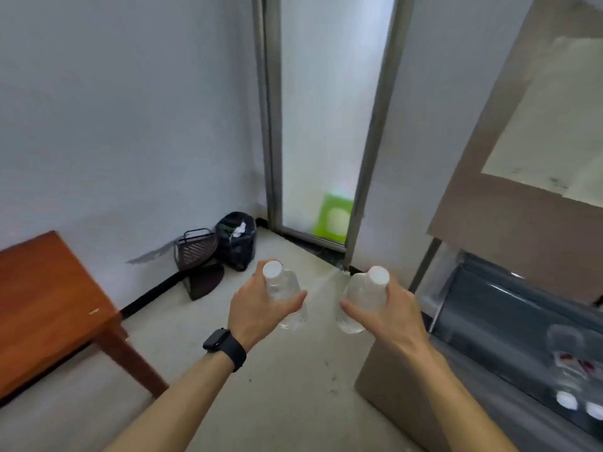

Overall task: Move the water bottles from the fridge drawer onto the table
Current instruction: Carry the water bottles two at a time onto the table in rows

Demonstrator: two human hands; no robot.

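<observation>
while both arms reach out over the pale floor [293, 386], the left hand [257, 308] wraps fingers and thumb round one clear water bottle [282, 288], white cap up, and the right hand [388, 311] grips a second bottle [362, 295] the same way. the two bottles are held in the air, apart from each other, between the wooden table [49, 305] at the far left and the open fridge drawer [509, 321] at the lower right. more bottles [567, 370] stand in that drawer, blurred, with white caps showing. the drawer's brown front panel [391, 393] sits just under the right forearm. a black watch [225, 345] is on the left wrist. beyond the hands, in the corner, a black bin [236, 241] stands just beside a dark wire basket [194, 249] tilted against the wall, and a frosted glass door [326, 125] rises behind them. open floor lies between the left hand and the table.
</observation>
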